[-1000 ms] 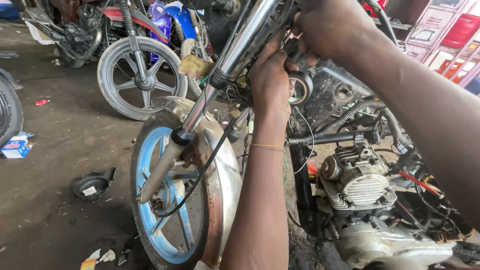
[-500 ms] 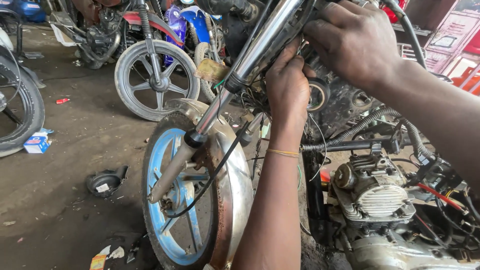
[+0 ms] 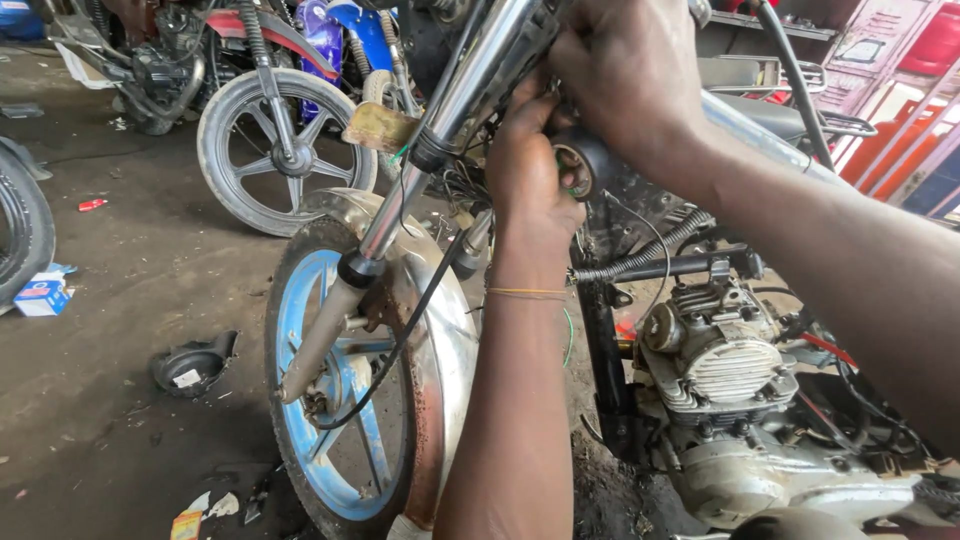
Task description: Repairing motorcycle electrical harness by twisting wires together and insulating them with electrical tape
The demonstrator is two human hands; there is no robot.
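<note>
On the far left a tyre (image 3: 22,232) leans in from the edge of the oil-dark concrete floor (image 3: 110,400), with a small blue-and-white box (image 3: 42,297) beside it and a black cup-shaped part (image 3: 192,366) lying further in. Behind stands another motorcycle, its grey cast wheel (image 3: 268,150) upright.

Next comes the bike being worked on — blue-spoked front wheel (image 3: 345,400) under a rusty chrome mudguard (image 3: 440,340), the chrome fork leg (image 3: 430,130) rising steeply to the top. The left hand (image 3: 530,170) reaches up from below, fingers closed round a black roll of tape (image 3: 580,165) held against the wiring just behind the fork. The right hand (image 3: 625,70) comes down from above, curled over the same spot; what it pinches is hidden.

To my eye the wrap wants tension: keep the roll close to the bundle, overlap each turn, and keep the loose black cable (image 3: 400,340) clear.

Rightward sit the finned engine (image 3: 730,370) and red containers (image 3: 900,130).
</note>
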